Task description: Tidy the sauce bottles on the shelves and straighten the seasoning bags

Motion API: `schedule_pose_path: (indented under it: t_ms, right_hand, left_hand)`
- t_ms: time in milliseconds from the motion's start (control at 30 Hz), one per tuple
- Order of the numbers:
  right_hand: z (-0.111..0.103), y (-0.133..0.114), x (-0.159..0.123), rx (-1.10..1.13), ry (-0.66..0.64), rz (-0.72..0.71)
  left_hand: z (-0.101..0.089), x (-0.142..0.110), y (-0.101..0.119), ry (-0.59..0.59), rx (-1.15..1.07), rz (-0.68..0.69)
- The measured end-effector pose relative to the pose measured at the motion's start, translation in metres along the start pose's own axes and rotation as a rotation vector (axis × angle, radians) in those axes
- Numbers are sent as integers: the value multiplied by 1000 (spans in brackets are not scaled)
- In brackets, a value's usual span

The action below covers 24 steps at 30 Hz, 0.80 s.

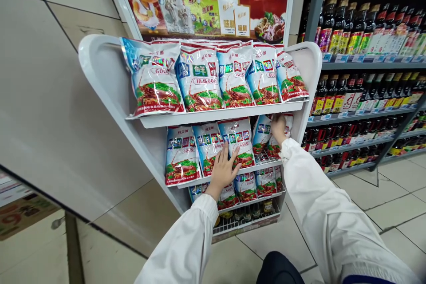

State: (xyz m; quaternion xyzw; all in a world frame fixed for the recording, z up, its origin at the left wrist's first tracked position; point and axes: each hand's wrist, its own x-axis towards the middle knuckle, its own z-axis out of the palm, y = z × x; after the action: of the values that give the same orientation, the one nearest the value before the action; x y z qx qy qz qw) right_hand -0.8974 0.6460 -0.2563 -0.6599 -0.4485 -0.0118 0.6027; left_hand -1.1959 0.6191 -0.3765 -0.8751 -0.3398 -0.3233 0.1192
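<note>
My left hand (223,172) has its fingers spread and lies against the fronts of seasoning bags on the second shelf of a white display rack. Under its fingertips are a middle bag (210,151) and the bag to its right (240,140). At the right end of that shelf, my right hand (278,128) is closed at the upper part of a seasoning bag (273,148); its fingertips are partly hidden. Just left of this hand, another bag (261,134) leans at a tilt. A strip of bare wire shelf (266,158) shows below them.
Above, a full row of similar bags (201,80) stands behind the top shelf's white lip (219,115). More bags (245,186) and, lower, several jars (246,214) fill the rack. Grey shelving (366,65) with dark sauce bottles (336,26) stands to the right.
</note>
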Motion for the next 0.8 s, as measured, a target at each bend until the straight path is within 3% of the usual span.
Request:
schedule_pose_path:
  t_ms: [100,333,467,533,633,700,800]
  right_hand:
    - [-4,8,-13,98,74,69]
    - [-27,10,-14,421,-284,140]
    - [-41,18,-17,666,-349,236]
    - [-42,21,-17,724,-343,264]
    - [-39,22,-16,762,-329,287]
    - [-37,23,-15,776,-313,295]
    - [-36,25,-12,801,-292,305]
  left_hand:
    - [-1,1,2,-6,-13,-9]
    - [-2,0,0,-13,-47,-14]
    - [-8,5,9,37,-102,-120]
    - [-16,24,24,112,-134,-206]
    - [-32,77,54,215,-216,-275]
    - [-41,115,73,189,-277,-243]
    - [-45,158,93,100,-336,-308]
